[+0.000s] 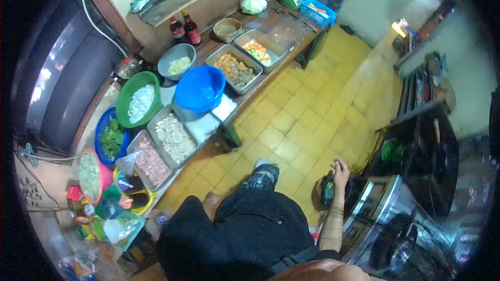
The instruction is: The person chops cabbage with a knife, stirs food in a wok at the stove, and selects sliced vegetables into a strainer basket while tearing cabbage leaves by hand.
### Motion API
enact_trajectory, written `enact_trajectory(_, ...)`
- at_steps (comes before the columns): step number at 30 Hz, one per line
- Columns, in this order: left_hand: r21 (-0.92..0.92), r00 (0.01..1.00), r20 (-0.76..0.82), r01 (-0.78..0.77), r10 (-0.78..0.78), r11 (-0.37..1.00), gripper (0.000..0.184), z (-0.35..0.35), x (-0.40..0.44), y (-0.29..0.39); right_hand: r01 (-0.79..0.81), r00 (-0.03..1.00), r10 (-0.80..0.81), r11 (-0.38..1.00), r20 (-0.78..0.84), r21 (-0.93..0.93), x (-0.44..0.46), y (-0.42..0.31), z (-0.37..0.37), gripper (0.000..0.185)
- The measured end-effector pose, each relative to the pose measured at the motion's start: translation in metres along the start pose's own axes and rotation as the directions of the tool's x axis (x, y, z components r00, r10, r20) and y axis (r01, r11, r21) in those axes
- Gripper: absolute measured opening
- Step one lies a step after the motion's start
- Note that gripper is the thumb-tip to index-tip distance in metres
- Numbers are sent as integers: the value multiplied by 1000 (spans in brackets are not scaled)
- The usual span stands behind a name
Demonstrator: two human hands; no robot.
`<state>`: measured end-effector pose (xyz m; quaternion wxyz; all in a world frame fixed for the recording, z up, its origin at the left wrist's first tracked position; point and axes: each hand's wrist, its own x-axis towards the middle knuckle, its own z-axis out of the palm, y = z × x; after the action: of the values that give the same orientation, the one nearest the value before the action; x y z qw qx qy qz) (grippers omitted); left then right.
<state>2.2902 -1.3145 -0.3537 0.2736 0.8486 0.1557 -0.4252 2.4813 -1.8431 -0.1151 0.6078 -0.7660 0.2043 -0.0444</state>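
Observation:
My right hand (340,170) is raised at the right of my body over the yellow tiled floor (284,148). Its fingers are loosely bent and apart, with nothing visible between them. Just beside and below it is a dark and green object (327,190), too blurred to name. I do not see my left hand. Black clothing (260,218) covers my body and legs, and one foot (264,171) shows in a dark covering. A blue basin (200,88) sits on the long table to the left, away from my hand.
Trays of pale chunks (174,138), pink meat (152,162), browned pieces (237,70) and cut vegetables (258,52) line the table. A green basin (139,99) and bowls stand nearby. At right are a metal appliance (372,203) and dark shelving (424,145).

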Motion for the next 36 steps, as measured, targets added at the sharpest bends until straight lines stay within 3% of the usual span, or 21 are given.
enact_trajectory(1, -64, 998, 19, 56, -55, 996, 31, -5, 11, 19, 16, 1000, -16, 1000, 24, -15, 36, 10, 2, 23)
enact_trajectory(3, -137, 997, 21, 75, -73, 988, 31, -20, 47, 66, 329, 944, -304, 893, 126, -309, 95, 62, -3, 21)
enact_trajectory(5, -184, 1000, 0, 24, -25, 983, 32, -41, 92, 124, -53, 990, 81, 973, 115, -226, 116, 88, -2, 20)
enact_trajectory(7, -208, 990, -69, -135, 123, 969, 32, -77, 137, 194, -80, 986, 91, 994, 141, -78, 127, 168, -8, 19)
enact_trajectory(9, -232, 938, -151, -340, 312, 911, 33, -113, 183, 274, -136, 929, 287, 853, 235, -505, 131, 199, -31, 19)
enact_trajectory(11, -246, 856, -231, -512, 463, 823, 33, -165, 222, 365, -149, 869, 417, 733, 266, -663, 152, 202, -46, 19)
enact_trajectory(15, -384, 763, -446, -635, 468, 670, 31, -306, 172, 532, -149, 807, 512, 657, 293, -739, 242, 186, -55, 19)
enact_trajectory(17, -562, 692, -535, -720, 484, 407, 32, -344, 185, 578, -136, 804, 510, 657, 306, -741, 306, 178, -46, 20)
enact_trajectory(20, -554, 714, -494, -699, 497, 453, 35, -399, 210, 611, 19, 820, 418, 662, 390, -749, 436, 179, -16, 21)
enact_trajectory(21, -369, 628, -638, -757, 446, 539, 34, -413, 251, 618, 162, 827, 321, 651, 462, -742, 506, 182, -4, 21)
enact_trajectory(22, -507, 770, -562, -609, 301, 610, 33, -430, 252, 633, 385, 813, 135, 606, 567, -696, 581, 187, 14, 22)
enact_trajectory(23, -512, 768, -570, -610, 292, 605, 33, -433, 265, 638, 126, 826, 309, 715, 472, -688, 641, 118, 50, 24)
enact_trajectory(24, -536, 801, -556, -550, 222, 640, 34, -433, 281, 639, 278, 900, -17, 792, 435, -544, 708, 100, 80, 26)
enact_trajectory(25, -552, 827, -541, -488, 155, 676, 37, -439, 293, 645, 457, 847, -283, 820, 450, -345, 740, 3, 118, 21)
enact_trajectory(26, -540, 822, -548, -490, 156, 684, 37, -457, 294, 661, 598, 787, -412, 694, 460, -401, 783, -64, 149, 23)
enact_trajectory(27, -476, 862, -493, -382, 120, 792, 38, -474, 284, 679, 583, 782, -430, 762, 452, -284, 804, -144, 182, 30)
enact_trajectory(29, -402, 906, -420, -242, 57, 883, 39, -488, 266, 699, 692, 705, -518, 651, 484, -311, 852, -243, 237, 25)
enact_trajectory(31, -348, 807, -575, -391, 135, 852, 42, -502, 267, 714, 847, 511, -670, 499, 539, -183, 891, -304, 284, 25)
enact_trajectory(33, -312, 808, -576, -361, 127, 879, 43, -485, 306, 701, 952, 282, -763, 147, 582, -268, 932, -311, 328, 38)
enact_trajectory(34, -277, 808, -577, -329, 118, 903, 44, -493, 315, 702, 951, 283, -767, 148, 576, -271, 932, -320, 341, 38)
enact_trajectory(36, -326, 830, -541, -356, 136, 876, 45, -514, 327, 719, 722, 667, -50, 288, 743, -629, 932, -337, 371, 56)
